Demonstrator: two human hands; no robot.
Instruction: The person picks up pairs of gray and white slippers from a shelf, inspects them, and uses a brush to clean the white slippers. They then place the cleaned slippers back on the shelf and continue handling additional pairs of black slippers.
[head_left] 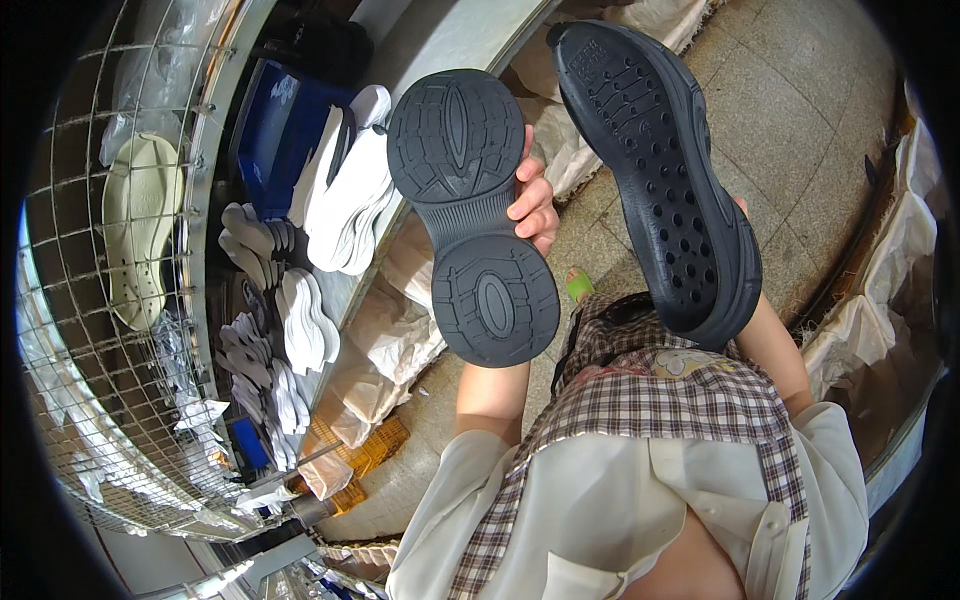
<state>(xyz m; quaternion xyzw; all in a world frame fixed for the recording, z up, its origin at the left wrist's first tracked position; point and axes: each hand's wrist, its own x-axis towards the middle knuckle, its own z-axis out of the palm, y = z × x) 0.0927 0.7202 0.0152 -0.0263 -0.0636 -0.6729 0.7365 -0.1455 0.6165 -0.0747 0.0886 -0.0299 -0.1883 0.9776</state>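
Seen from above, the left hand (533,205) grasps a black shoe sole (470,215) by its edge and the mostly hidden right hand (741,208) holds up a dark shoe (655,170); either might slip to the floor (790,110).

Shoe workshop, stacked white insoles (345,200), wire rack (90,330), sacks (395,330)

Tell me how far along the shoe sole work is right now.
Done, it seems: white soles and grey insoles lie stacked on the bench. In hand: the left hand holds a dark outsole tread up, and the right, hidden behind it, a dark shoe. Left: how many remain cannot be told.
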